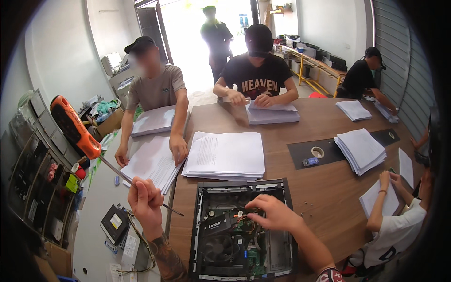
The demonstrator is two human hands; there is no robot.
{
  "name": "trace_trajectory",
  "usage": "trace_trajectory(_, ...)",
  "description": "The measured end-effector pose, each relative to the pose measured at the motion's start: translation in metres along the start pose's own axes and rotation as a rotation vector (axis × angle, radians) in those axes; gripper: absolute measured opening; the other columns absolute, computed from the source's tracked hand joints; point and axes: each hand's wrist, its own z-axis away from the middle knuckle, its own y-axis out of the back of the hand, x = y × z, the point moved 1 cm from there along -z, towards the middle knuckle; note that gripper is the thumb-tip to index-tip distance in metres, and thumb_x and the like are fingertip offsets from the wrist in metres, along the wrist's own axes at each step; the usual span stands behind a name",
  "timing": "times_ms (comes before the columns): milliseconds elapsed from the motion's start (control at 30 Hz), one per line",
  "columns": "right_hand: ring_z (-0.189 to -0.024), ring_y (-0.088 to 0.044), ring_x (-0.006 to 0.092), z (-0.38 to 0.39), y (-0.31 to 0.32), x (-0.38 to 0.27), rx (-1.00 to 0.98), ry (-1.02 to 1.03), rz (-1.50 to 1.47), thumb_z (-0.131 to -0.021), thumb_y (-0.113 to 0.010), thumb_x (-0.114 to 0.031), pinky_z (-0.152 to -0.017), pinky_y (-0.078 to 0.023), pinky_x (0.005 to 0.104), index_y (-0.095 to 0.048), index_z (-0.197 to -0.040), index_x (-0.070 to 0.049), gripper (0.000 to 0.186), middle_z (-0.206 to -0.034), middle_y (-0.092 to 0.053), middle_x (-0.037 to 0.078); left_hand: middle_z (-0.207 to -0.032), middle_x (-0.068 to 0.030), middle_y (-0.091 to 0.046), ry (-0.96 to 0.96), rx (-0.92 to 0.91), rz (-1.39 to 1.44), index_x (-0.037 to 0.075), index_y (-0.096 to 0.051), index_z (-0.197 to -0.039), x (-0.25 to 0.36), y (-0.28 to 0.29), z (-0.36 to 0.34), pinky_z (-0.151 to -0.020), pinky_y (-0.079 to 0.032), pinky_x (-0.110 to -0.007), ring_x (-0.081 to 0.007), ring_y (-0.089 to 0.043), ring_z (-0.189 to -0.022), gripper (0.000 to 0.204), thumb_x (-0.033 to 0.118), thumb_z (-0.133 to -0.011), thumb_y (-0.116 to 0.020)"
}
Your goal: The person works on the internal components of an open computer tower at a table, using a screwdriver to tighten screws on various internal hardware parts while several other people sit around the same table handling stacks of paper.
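Observation:
My left hand (144, 199) is closed round the thin shaft of a screwdriver (75, 126) with an orange and black handle. The handle points up and left, and the tip slants down toward an opened desktop computer case (193, 244). Over the case's upper middle, my right hand (275, 214) has its fingers bent and apart, close to a bundle of thin coloured cables (240, 216). Inside the case lie a black flat solid-state drive (216, 224), a round fan (217, 249) and a green circuit board (253, 257). Whether my right fingertips touch the cables cannot be made out.
Paper stacks (225, 152) stand just beyond the case. Left of it lie a black drive unit (114, 223) and a metal power supply (134, 251) with cables. Small screws (307, 209) and a tape roll (317, 152) are to the right. Several people handle paper around the table.

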Motion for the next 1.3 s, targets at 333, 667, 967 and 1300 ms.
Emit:
trace_trajectory(333, -0.083, -0.066, 0.0271, -0.029, 0.027, -0.068, -0.296, 0.087, 0.308, -0.085, -0.057, -0.012, -0.072, -0.055, 0.0381, -0.07, -0.104, -0.01, 0.023, -0.088, -0.065, 0.007, -0.065, 0.0051, -0.029, 0.031, 0.009, -0.02, 0.011, -0.037, -0.079, -0.002, 0.015, -0.003, -0.043, -0.014, -0.022, -0.0029, -0.018, -0.049, 0.033, 0.029, -0.104, -0.048)
trace_trajectory(667, -0.089, -0.066, 0.0254, -0.039, 0.027, -0.09, -0.743, 0.251, 0.129, -0.087, -0.059, -0.015, -0.076, -0.054, 0.0368, -0.073, -0.106, -0.012, 0.024, -0.094, -0.069, 0.006, -0.066, 0.0055, -0.028, 0.023, 0.008, -0.039, 0.012, -0.037, -0.077, -0.006, 0.017, -0.006, -0.044, -0.015, -0.023, -0.0032, -0.019, -0.052, 0.035, 0.03, -0.104, -0.049)
trace_trajectory(967, -0.082, -0.066, 0.0254, -0.034, 0.02, -0.073, -0.838, 0.181, 0.107, -0.09, -0.064, -0.025, -0.072, -0.054, 0.0357, -0.075, -0.099, -0.013, 0.019, -0.086, -0.068, 0.007, -0.064, 0.0051, -0.026, 0.033, 0.027, -0.09, 0.012, -0.034, -0.075, -0.004, 0.016, -0.006, -0.043, -0.014, -0.024, -0.0039, -0.017, -0.05, 0.037, 0.03, -0.104, -0.048)
trace_trajectory(1300, -0.071, -0.066, 0.0231, -0.037, 0.005, -0.04, -0.614, 0.081, -0.071, -0.088, -0.064, -0.024, -0.069, -0.052, 0.0342, -0.074, -0.098, -0.009, 0.021, -0.08, -0.067, 0.008, -0.063, 0.0057, -0.026, 0.043, 0.035, -0.15, 0.011, -0.037, -0.074, -0.008, 0.015, -0.008, -0.044, -0.014, -0.024, -0.004, -0.017, -0.05, 0.038, 0.032, -0.104, -0.048)
